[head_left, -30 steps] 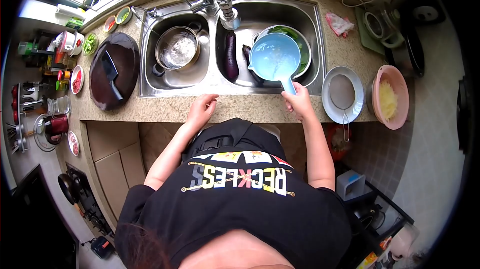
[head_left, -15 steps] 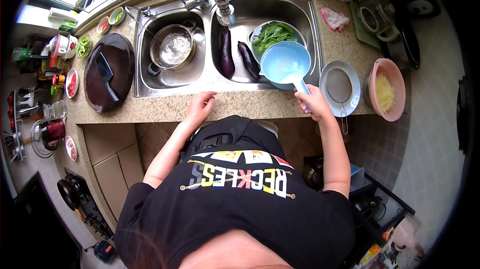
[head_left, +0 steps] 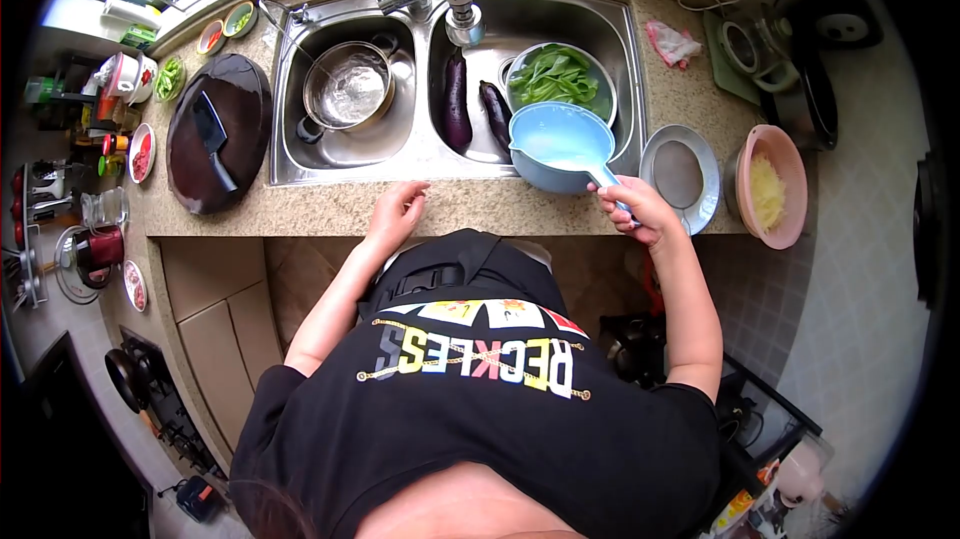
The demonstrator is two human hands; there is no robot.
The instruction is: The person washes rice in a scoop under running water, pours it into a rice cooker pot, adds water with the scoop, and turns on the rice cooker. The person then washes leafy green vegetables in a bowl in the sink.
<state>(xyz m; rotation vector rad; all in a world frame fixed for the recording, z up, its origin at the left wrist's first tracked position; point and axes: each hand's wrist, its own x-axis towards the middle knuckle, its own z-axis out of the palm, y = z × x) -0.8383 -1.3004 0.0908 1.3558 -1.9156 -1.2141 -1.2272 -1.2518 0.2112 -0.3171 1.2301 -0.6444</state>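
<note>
My right hand (head_left: 638, 209) is wrapped round the handle of a light blue ladle (head_left: 562, 144), whose wide bowl hangs over the front edge of the right sink basin. Behind the ladle, green leaves (head_left: 553, 76) lie in a round bowl in that basin. Two dark eggplants (head_left: 457, 104) rest left of them. My left hand (head_left: 398, 211) is by the counter's front edge, fingers curled, with nothing visible in them. A metal pot (head_left: 348, 86) with clear water stands in the left basin.
A cleaver (head_left: 213, 139) lies on a round dark board (head_left: 218, 184) at the left. To the right are a white dish (head_left: 710, 201) with a strainer and a pink basket (head_left: 797, 184) of pale yellow shreds. The faucet (head_left: 462, 9) rises behind the basins.
The ladle in my right hand has moved right and towards me, uncovering the green leaves and an eggplant. My left hand has barely moved.
</note>
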